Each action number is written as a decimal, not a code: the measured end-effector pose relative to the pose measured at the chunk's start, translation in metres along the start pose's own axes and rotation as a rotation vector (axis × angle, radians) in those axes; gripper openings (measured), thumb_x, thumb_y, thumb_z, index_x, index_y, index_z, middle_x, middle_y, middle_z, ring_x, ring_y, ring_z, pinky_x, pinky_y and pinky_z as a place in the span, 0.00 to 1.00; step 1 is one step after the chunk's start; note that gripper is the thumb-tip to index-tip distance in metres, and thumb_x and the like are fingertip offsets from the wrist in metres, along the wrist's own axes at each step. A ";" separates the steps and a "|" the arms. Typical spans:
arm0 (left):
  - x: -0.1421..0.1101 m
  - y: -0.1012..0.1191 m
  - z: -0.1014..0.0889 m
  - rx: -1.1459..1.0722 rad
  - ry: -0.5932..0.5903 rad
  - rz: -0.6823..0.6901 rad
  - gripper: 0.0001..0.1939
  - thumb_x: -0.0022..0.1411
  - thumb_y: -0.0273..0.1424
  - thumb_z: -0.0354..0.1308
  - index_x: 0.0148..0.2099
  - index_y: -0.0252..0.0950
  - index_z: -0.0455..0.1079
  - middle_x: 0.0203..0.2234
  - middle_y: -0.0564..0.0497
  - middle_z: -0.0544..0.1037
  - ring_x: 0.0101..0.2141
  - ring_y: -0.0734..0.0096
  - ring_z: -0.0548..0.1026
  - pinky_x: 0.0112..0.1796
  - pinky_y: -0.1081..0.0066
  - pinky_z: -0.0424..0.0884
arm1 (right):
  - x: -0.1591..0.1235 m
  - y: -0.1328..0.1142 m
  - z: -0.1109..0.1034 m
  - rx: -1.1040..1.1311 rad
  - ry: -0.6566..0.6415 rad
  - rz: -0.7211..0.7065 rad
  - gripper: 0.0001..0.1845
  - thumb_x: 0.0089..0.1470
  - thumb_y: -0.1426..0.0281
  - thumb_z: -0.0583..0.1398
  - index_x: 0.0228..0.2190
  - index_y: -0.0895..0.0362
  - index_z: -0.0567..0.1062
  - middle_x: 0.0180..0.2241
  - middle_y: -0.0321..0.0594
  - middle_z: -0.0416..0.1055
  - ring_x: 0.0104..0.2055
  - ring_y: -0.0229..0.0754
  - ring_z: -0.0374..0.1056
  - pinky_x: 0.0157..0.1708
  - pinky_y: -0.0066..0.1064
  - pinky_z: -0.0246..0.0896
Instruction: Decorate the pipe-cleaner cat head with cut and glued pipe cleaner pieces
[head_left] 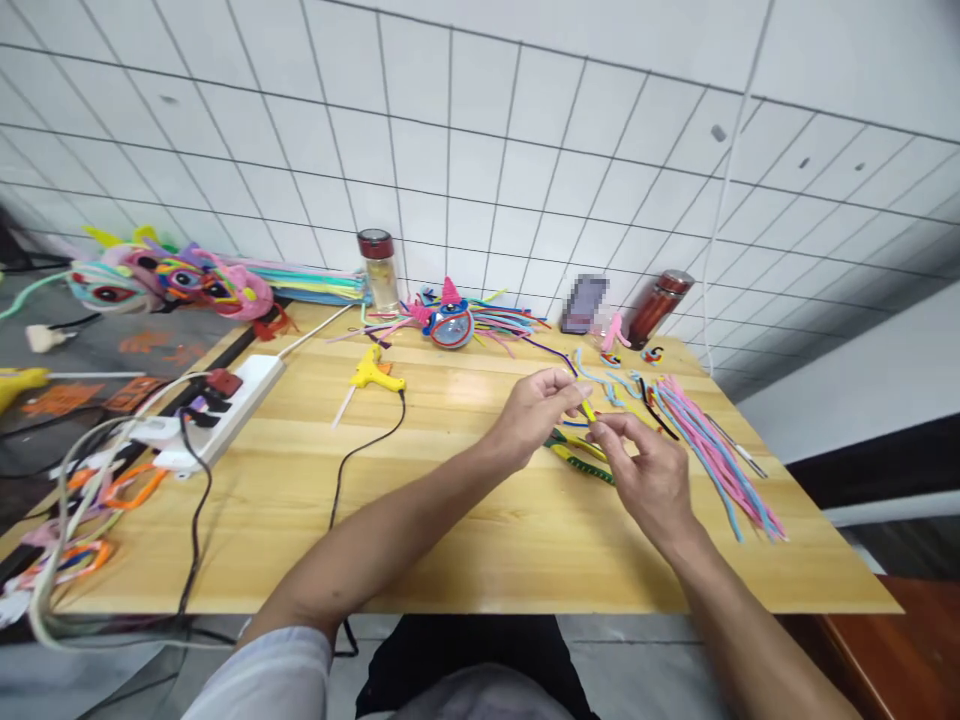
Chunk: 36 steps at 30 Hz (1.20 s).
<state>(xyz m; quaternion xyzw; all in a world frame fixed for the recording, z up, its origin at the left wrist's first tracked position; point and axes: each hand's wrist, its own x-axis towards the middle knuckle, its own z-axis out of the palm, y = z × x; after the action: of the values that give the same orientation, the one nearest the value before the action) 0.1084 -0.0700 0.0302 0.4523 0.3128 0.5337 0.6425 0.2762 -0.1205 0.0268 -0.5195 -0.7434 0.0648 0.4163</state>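
Both hands are hovering over the right half of the bench (525,560), well in from its near edge. Our left hand (544,405) is pinching the far end of a short yellow strip (587,409), thumb against finger; our right hand (646,468) is gripping the near end the same way. The strip is slanting between the two, seemingly held clear of the bench top. Its ends are hiding behind our fingers, so we are not making out its full length.

Handling, our estimate: we are reckoning it very light, soft and bendable, probably not slippery, unlikely to snap but likely to kink under a hard squeeze. For hold, we are favouring a gentle pinch close to each end, leaving the middle free.

Around it: a tool with green and yellow handles (581,464) is lying just below the hands, partly hidden. A bundle of pink and blue stems (720,460) is running along the right edge. A yellow glue gun (375,373) is lying toward the far left corner; a blue-and-pink figure (450,325) is resting near the middle of the far edge.
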 end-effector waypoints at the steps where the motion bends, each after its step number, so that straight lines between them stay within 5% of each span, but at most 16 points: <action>1: 0.000 0.000 0.001 -0.020 -0.003 -0.001 0.25 0.49 0.50 0.74 0.31 0.35 0.69 0.22 0.56 0.72 0.25 0.78 0.68 0.31 0.74 0.63 | 0.000 0.001 -0.001 -0.021 0.019 -0.021 0.10 0.65 0.62 0.61 0.33 0.51 0.79 0.31 0.39 0.83 0.34 0.47 0.79 0.38 0.37 0.71; 9: -0.004 -0.003 0.007 -0.097 0.059 0.063 0.25 0.50 0.50 0.73 0.32 0.35 0.70 0.23 0.56 0.72 0.26 0.77 0.68 0.29 0.73 0.61 | 0.003 0.002 -0.005 -0.034 0.075 -0.110 0.13 0.65 0.60 0.61 0.29 0.50 0.77 0.30 0.41 0.78 0.33 0.47 0.73 0.36 0.39 0.67; 16: 0.010 -0.002 -0.011 -0.077 0.157 0.023 0.20 0.55 0.45 0.73 0.36 0.35 0.71 0.28 0.53 0.76 0.27 0.77 0.71 0.28 0.76 0.61 | 0.016 0.031 0.014 0.088 -0.007 0.044 0.13 0.61 0.57 0.62 0.36 0.53 0.80 0.34 0.41 0.80 0.35 0.47 0.75 0.38 0.39 0.69; 20: 0.026 0.002 -0.057 -0.064 0.534 -0.006 0.13 0.62 0.39 0.68 0.39 0.37 0.70 0.36 0.52 0.78 0.28 0.78 0.72 0.28 0.76 0.61 | 0.026 0.045 0.051 0.026 -0.223 0.082 0.13 0.60 0.61 0.59 0.35 0.54 0.81 0.36 0.44 0.82 0.39 0.49 0.76 0.43 0.41 0.69; 23: 0.035 -0.002 -0.100 -0.075 0.680 -0.040 0.08 0.67 0.35 0.62 0.41 0.37 0.67 0.37 0.53 0.75 0.28 0.79 0.71 0.29 0.76 0.62 | 0.030 0.046 0.080 -0.024 -0.385 0.091 0.10 0.58 0.66 0.60 0.33 0.54 0.82 0.37 0.45 0.82 0.42 0.50 0.76 0.46 0.41 0.68; 29: 0.046 -0.025 -0.155 -0.106 0.810 -0.067 0.08 0.68 0.34 0.60 0.44 0.38 0.65 0.39 0.53 0.73 0.27 0.80 0.72 0.28 0.76 0.64 | 0.090 0.039 0.134 0.052 -0.456 0.126 0.15 0.57 0.61 0.65 0.42 0.57 0.82 0.45 0.52 0.82 0.49 0.55 0.76 0.52 0.46 0.67; 36: 0.082 -0.025 -0.188 -0.140 0.854 -0.083 0.19 0.67 0.36 0.62 0.56 0.40 0.62 0.43 0.52 0.75 0.27 0.79 0.74 0.30 0.76 0.69 | 0.199 0.032 0.235 0.293 -0.476 0.178 0.28 0.54 0.61 0.69 0.54 0.59 0.76 0.57 0.51 0.78 0.54 0.51 0.74 0.56 0.44 0.69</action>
<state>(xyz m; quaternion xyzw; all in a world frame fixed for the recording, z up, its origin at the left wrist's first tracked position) -0.0289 0.0552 -0.0607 0.1333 0.5317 0.6665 0.5053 0.1151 0.1368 -0.0319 -0.4874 -0.7543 0.3279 0.2933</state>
